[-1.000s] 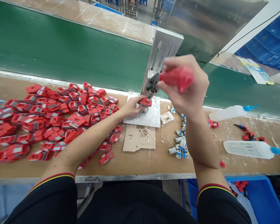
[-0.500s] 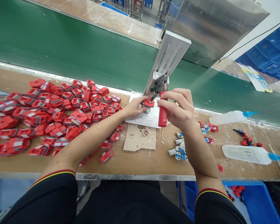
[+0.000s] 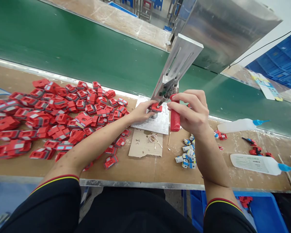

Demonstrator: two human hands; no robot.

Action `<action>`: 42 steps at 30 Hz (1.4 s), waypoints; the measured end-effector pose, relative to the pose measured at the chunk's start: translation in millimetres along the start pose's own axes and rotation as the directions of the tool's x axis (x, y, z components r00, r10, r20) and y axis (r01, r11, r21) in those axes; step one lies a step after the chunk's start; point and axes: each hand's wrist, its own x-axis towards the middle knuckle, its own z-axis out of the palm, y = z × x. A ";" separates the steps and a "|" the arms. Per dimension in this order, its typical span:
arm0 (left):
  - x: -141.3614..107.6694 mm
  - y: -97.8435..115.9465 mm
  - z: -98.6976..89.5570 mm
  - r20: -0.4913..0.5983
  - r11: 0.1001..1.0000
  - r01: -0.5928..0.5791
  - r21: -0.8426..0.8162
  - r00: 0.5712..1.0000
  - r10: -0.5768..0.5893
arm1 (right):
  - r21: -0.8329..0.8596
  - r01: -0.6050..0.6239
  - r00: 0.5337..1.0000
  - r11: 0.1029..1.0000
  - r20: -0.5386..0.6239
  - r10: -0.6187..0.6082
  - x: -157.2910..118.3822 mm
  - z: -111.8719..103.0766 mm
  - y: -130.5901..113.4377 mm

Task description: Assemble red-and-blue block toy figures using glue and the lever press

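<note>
My left hand [image 3: 142, 113] pinches a small red plastic toy vehicle part [image 3: 157, 108] at its left side. The part sits beneath the tip of a toggle clamp [image 3: 169, 86], over a small round support on the metal base plate [image 3: 163, 122]. Hanging down from the clamp is its red handle [image 3: 175, 121]. My right hand [image 3: 193, 112] has thumb and fingers closed on the top of that handle. The clamp is mounted on a slotted upright metal bracket [image 3: 184, 53].
A large pile of red toy parts [image 3: 55, 111] covers the left bench. Cardboard [image 3: 138, 149] with cotton swabs lies in front; small white-and-blue parts [image 3: 188, 155] and squeeze bottles [image 3: 253, 163] are rightward. Behind runs a green conveyor belt [image 3: 106, 58]. A blue bin [image 3: 266, 207] stands below.
The view has shifted slightly. Both hands keep their hold, with the clamp tip still on the red part. A bit of another person now shows at the lower right edge.
</note>
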 end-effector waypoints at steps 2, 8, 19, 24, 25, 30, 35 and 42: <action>-0.3 0.1 0.2 0.000 1.000 0.007 -0.002 1.000 -0.007 | 0.020 -0.006 1.000 1.000 0.001 0.006 -0.1 1.0 -0.2; -0.9 -0.9 1.3 -0.008 1.000 0.007 0.024 1.000 -0.006 | -0.061 0.025 0.995 0.998 -0.096 -0.031 -10.0 11.1 -4.5; -2.2 2.6 4.7 -0.041 0.998 0.066 0.014 0.997 -0.065 | 0.712 -0.687 0.630 0.142 0.487 0.605 -31.5 8.4 -53.6; -2.4 5.4 2.8 -0.026 0.996 0.075 0.042 0.997 -0.074 | 0.587 -0.773 0.456 -0.240 0.777 0.433 -19.9 2.2 -67.3; -2.5 5.4 3.0 -0.021 0.996 0.077 0.042 0.997 -0.076 | 0.583 -0.775 0.453 -0.242 0.781 0.430 -20.1 4.0 -66.9; -3.4 3.1 4.2 -0.035 0.996 0.077 0.047 0.997 -0.075 | 0.556 -0.825 0.446 -0.101 0.750 0.488 -37.9 32.6 -55.2; -3.0 0.9 2.3 -0.020 0.994 0.067 0.087 0.998 -0.066 | 0.597 -0.802 0.501 0.016 0.658 0.562 -56.6 65.3 -41.1; -1.6 5.9 -2.6 0.013 0.990 0.051 0.129 0.999 -0.053 | 0.614 -0.781 0.536 0.112 0.568 0.625 -63.5 60.0 -38.9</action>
